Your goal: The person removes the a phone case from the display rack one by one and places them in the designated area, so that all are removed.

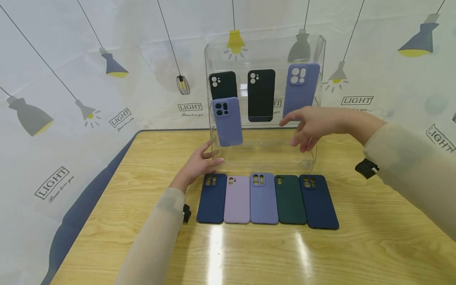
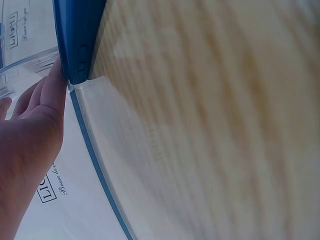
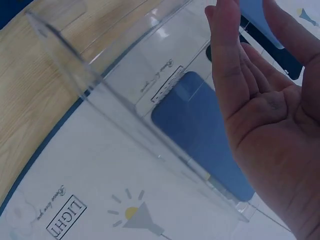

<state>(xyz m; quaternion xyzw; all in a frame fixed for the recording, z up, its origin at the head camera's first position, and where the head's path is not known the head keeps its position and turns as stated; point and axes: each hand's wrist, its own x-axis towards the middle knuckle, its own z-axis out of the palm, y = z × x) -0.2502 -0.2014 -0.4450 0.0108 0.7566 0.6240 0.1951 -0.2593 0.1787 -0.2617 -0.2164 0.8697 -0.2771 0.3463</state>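
A clear display stand (image 1: 261,166) holds phone cases in tiers. My left hand (image 1: 195,164) grips its lower left side, thumb at the front, other fingers at the outer edge. My right hand (image 1: 317,124) hovers before the stand's right part, fingers spread and loosely bent, holding nothing. Just behind it leans a periwinkle phone case (image 1: 302,89). A black phone case (image 1: 261,95) stands mid-tier, with another black phone case (image 1: 223,85) at left. Below that one is a second periwinkle phone case (image 1: 228,126). In the right wrist view the right palm (image 3: 280,130) shows bare.
Along the stand's front, a row of phone cases lies on the wooden table (image 1: 374,237): navy (image 1: 211,202), pink (image 1: 237,202), periwinkle (image 1: 264,204), green (image 1: 291,202) and another navy one (image 1: 319,204). A wall covering (image 1: 153,103) printed with lamps rises behind.
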